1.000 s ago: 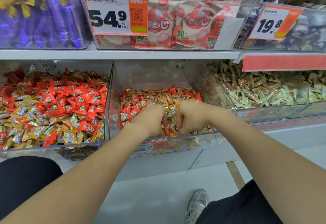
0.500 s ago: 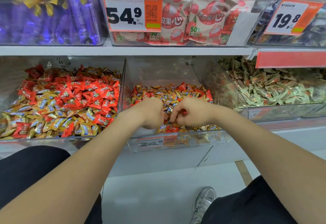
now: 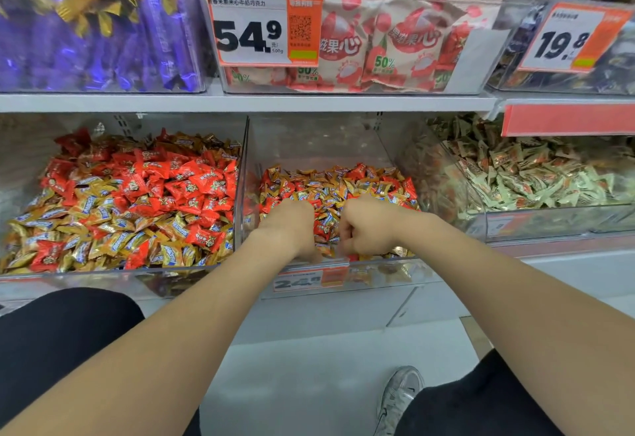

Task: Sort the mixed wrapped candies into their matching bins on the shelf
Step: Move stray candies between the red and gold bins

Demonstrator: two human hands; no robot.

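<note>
While both hands work the middle bin: we keep them low inside the clear plastic middle bin [image 3: 388, 275], on its heap of mixed red and gold wrapped candies [image 3: 330, 188], which runs from the near wall to the far end.
Left hand: our left hand [image 3: 292, 229] is knuckles-up, with its fingers curled down into the wrappers. We cannot tell whether they grip anything.
Right hand: our right hand [image 3: 369, 226], just right of it, is balled with the thumb on its left side. What it holds, if anything, is hidden.
Doing it well: we judge it best to pick one colour only, lift a small clutch clear of the heap, and check it before carrying it off. The clear left bin [image 3: 103, 277] also holds red and gold mixed.
Changed from half a second ago: the right fingers, then stretched towards the left hand, are now tucked under. Both hands remain in the same bin.
</note>
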